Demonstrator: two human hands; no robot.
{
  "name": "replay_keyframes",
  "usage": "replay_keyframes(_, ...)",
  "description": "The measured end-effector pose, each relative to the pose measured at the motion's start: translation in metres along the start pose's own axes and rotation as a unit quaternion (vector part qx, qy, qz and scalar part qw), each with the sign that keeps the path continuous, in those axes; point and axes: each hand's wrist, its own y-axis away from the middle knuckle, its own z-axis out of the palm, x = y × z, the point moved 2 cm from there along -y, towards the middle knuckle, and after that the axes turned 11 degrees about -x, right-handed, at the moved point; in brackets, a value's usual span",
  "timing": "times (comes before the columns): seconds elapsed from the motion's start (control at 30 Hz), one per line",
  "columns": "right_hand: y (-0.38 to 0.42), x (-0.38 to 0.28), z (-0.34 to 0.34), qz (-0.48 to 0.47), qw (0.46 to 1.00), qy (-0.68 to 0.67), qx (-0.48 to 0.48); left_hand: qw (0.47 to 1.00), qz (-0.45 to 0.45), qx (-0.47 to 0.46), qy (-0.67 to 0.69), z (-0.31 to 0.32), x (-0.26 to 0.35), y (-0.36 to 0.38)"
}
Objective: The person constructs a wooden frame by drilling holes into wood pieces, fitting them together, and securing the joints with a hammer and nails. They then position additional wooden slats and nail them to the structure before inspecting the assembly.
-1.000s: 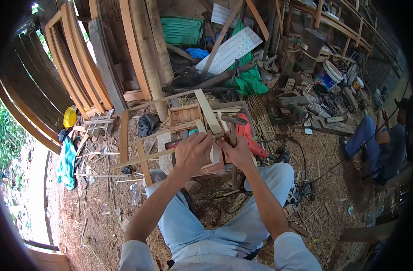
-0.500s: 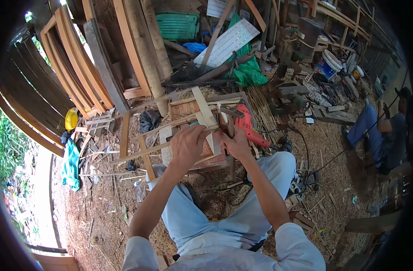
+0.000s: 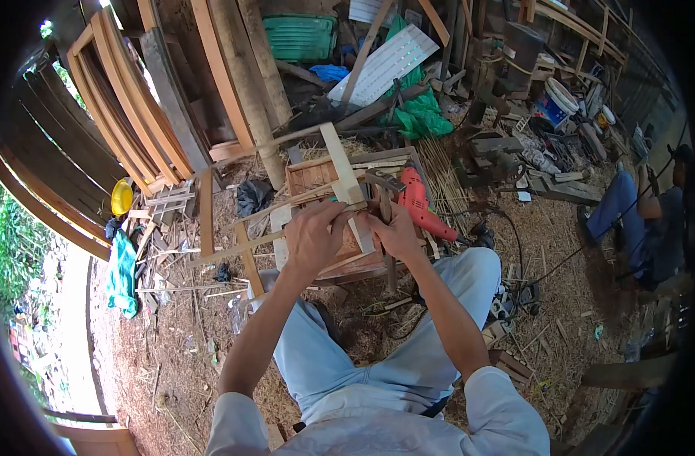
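My left hand (image 3: 315,237) is closed around thin wooden strips (image 3: 245,247), its fingertips pinching near where they meet a broader pale wooden slat (image 3: 338,159). Close beside it, my right hand (image 3: 397,237) grips a hammer (image 3: 385,181) by the handle, head upward and handle end hanging below the hand. Its thumb and fingertips come up to the same joint; whether they pinch anything small there is hidden. Under both hands lies a low wooden work surface (image 3: 309,176) with a raised edge. A red power tool (image 3: 416,199) rests on its right side, just beyond the hammer.
Wooden frames (image 3: 127,99) lean at the left. A yellow hard hat (image 3: 121,197) and a teal cloth (image 3: 121,273) are below them. Green crate (image 3: 300,39) and white perforated panel (image 3: 389,64) stand behind. A cable (image 3: 518,251) crosses the shavings-covered floor. Another person (image 3: 651,220) sits at right.
The hammer head has risen slightly and turned, showing more of itself. The pale slat and strips have shifted a little with my hands. Both hands keep their grip near the joint.
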Motion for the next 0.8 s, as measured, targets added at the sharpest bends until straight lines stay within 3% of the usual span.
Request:
replay_keyframes(0.47, 0.001, 0.003, -0.009, -0.021, 0.999, 0.042, 0.001, 0.999, 0.027, -0.005, -0.025, 0.004, 0.001, -0.002)
replay_keyframes(0.63, 0.004, -0.008, -0.015, 0.057, 0.997, 0.049, -0.018, 0.999, 0.039, 0.003, -0.029, 0.009, 0.0, 0.0)
replay_keyframes(0.8, 0.006, -0.014, -0.012, 0.019, 1.0, 0.015, -0.004, 0.997, 0.04, -0.009, -0.059, 0.01, 0.004, -0.001)
